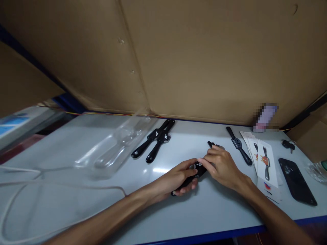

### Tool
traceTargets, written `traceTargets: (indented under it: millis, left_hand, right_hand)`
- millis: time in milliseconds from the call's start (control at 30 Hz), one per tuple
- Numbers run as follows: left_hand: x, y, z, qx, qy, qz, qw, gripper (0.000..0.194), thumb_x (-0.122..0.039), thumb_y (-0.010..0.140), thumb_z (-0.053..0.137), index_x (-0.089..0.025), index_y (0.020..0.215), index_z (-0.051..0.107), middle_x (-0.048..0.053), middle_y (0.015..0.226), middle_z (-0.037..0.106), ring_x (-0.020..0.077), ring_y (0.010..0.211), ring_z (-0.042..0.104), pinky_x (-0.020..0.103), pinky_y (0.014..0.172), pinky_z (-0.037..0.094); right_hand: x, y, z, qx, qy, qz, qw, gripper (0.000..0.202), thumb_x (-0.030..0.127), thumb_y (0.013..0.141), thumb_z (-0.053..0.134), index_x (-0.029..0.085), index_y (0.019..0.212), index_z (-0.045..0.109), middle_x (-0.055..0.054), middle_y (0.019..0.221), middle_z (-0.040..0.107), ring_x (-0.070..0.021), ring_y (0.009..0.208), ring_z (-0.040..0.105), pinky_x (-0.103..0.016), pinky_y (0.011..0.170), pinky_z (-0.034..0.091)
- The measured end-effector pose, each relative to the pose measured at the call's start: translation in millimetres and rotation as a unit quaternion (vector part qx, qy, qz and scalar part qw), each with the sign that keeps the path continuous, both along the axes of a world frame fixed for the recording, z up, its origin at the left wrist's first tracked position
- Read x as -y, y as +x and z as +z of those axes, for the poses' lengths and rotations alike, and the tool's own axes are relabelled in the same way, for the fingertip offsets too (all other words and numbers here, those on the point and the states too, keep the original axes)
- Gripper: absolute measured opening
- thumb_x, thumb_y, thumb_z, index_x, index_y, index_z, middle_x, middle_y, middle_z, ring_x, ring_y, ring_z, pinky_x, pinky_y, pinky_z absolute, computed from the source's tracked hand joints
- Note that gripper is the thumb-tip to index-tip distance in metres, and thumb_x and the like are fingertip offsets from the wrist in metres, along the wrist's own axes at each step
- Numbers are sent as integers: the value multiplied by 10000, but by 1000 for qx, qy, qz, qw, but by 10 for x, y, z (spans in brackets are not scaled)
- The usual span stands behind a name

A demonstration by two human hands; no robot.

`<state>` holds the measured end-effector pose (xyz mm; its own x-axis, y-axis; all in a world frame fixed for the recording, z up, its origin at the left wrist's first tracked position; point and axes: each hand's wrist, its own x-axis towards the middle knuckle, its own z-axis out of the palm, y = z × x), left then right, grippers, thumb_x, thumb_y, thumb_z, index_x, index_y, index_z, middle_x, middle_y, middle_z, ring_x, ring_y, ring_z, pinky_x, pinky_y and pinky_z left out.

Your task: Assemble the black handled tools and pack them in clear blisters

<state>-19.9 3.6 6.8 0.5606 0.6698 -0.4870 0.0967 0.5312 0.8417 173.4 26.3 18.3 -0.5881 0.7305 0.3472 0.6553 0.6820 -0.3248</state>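
A black spokeshave (pixel 201 170) is held at a slant over the front of the table. My left hand (pixel 181 174) wraps its near handle, whose tip pokes out below the fingers. My right hand (pixel 222 166) closes over the far part, thumb and fingers pinched near the screws in the middle, hiding much of it. Further left, two more black spokeshaves (pixel 152 136) (pixel 160 141) lie side by side. Another black spokeshave (pixel 238 145) rests to the right of my right hand.
Clear plastic blister packs (pixel 120 143) lie at left, near a white cable (pixel 102 187). At right are printed cards (pixel 267 163), a black phone (pixel 297 180), keys (pixel 288 145) and a clear plastic bottle (pixel 318 171). Cardboard (pixel 204 61) walls the table's back.
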Motion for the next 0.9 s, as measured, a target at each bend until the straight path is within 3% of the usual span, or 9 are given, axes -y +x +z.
traceTargets:
  millis: [233,467,667,767,900]
  left_hand:
    - [37,54,27,27,48,58,997,524,-369,905,499,-222,1397,394,-64,628,533,60,392,344,168,371,168]
    - [49,74,-24,16,100,94,990,566,-478,902,514,-245,1396,369,-82,594,511,59,372,319,151,352,178]
    - [31,75,-40,-1,130,115,985,587,-517,893,540,-239,1384,379,-81,607,515,54,374,306,153,346,172]
    - [15,82,-67,-9,155,119,981,598,-530,890,540,-224,1379,384,-84,598,501,58,381,308,158,348,182]
    - [4,99,-139,-12,209,119,971,624,-563,895,519,-187,1376,389,-83,588,496,63,380,304,174,353,214]
  right_hand:
    - [-136,143,110,-111,79,-101,986,459,305,1038,448,192,613,578,-6,601,544,-147,609,457,-292,649,356]
    - [-125,122,44,-94,146,-96,980,435,278,1030,466,189,622,586,-11,614,562,-146,621,464,-292,641,351]
    - [-230,265,82,-138,161,-148,966,434,257,1006,501,197,576,515,-2,587,539,-140,589,458,-295,605,335]
    - [-232,283,77,-154,140,-114,971,349,243,997,510,190,660,581,-10,639,592,-142,619,515,-283,619,374]
    - [-104,113,-29,-109,131,-20,985,182,257,996,526,168,941,675,-51,815,698,-162,732,608,-285,691,438]
